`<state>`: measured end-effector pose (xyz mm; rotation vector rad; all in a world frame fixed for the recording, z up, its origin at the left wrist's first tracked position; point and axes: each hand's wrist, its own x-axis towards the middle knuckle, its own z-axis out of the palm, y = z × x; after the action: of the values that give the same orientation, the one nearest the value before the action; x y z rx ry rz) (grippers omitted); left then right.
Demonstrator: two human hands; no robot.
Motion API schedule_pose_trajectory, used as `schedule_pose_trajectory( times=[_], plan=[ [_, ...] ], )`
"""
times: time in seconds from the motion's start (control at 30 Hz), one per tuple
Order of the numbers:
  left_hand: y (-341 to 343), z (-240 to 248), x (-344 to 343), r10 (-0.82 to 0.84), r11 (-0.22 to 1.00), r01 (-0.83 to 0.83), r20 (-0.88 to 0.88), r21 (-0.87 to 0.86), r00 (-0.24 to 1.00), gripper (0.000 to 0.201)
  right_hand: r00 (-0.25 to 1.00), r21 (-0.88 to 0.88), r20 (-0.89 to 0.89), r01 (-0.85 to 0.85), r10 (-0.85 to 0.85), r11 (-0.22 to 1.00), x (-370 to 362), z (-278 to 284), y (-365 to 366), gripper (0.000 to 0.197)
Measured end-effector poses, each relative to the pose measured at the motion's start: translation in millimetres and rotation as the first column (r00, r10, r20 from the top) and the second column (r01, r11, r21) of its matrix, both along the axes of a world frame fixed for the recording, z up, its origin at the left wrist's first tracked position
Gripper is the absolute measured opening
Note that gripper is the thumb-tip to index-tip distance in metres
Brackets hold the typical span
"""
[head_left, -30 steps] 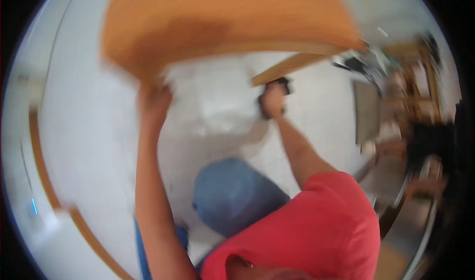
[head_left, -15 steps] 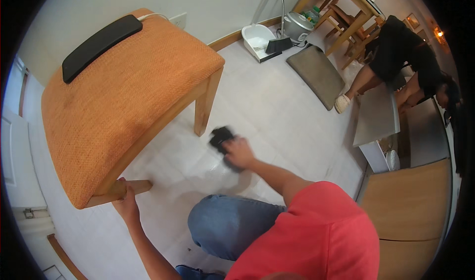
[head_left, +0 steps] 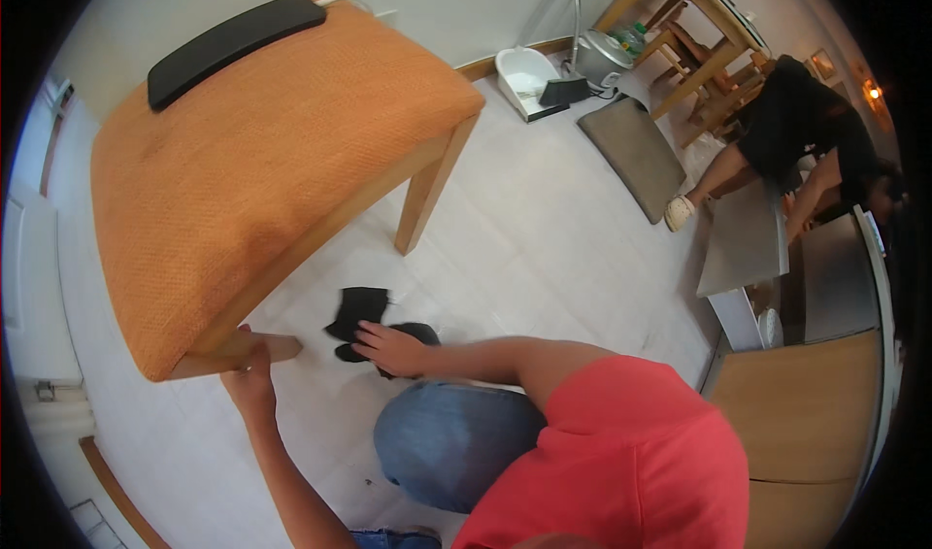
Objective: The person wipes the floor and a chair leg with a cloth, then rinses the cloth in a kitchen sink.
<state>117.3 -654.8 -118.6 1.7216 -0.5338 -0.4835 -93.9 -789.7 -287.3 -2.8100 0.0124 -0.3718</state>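
1. Right hand and cloth have slid left and nearer to the knee since half a second ago, when they were beside the foot of the far leg.
2. That hand lies on top of the cloth with its fingers across it. I cannot tell if they pinch it or just press.
3. The cloth is on the floor, between the near leg and the knee. It looks soft, floppy and very light, so the middle, under a flat hand, seems a good place to hold it. It is plain black, crumpled, with flaps sticking out.
4. The left hand is wrapped around the near leg of the chair. I cannot tell if that leg touches the floor.
5. The chair is likely stiff and much heavier than the cloth. Its wood legs look hard and easy to grip; the seat top is likely a bit squashy. The seat is orange and woven, and the wood is light brown.
6. A black bar lies loose on the seat, with a white wire near its end. It may slip if the chair tips.
7. Farther off are a mat, a dustpan, a broom and a bending person.
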Motion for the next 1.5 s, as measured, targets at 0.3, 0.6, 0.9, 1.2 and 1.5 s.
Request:
schedule_pose_trajectory(
  times=[0.3, 0.6, 0.9, 1.2, 1.5],
  plan=[
    [172.8, -48.7, 89.3, 0.000, 0.614, -0.023, 0.029, 0.789, 1.000, 0.097, 0.978, 0.077, -0.098, 0.192, -0.184, 0.978, 120.7, 7.1, -52.0, 0.052],
    [297.0, -160.8, -36.6, 0.405, 0.173, -0.127, 0.047, 0.977, 0.913, 0.131, 0.619, 0.160, -0.208, -0.743, 0.758, 0.650, 117.5, 7.0, 100.4, 0.044],
    [254.4, -128.1, -18.4, 0.537, 0.283, -0.098, -0.073, 0.954, 0.840, 0.123, 0.890, -0.145, -0.009, 0.450, -0.456, 0.881, 314.9, -27.2, 101.6, 0.046],
    [353.0, -103.0, -74.5, 0.673, 0.558, -0.345, -0.168, 0.755, 0.721, 0.079, 0.413, 0.312, -0.085, -0.853, 0.907, 0.418, 179.3, 7.6, 228.9, 0.047],
    [342.5, 129.6, -399.2, 0.968, -0.008, -0.613, 0.160, 0.790, 0.194, 0.058, 0.974, -0.082, -0.086, -0.215, 0.208, 0.973, 307.1, -29.6, 268.1, 0.056]
  ],
)
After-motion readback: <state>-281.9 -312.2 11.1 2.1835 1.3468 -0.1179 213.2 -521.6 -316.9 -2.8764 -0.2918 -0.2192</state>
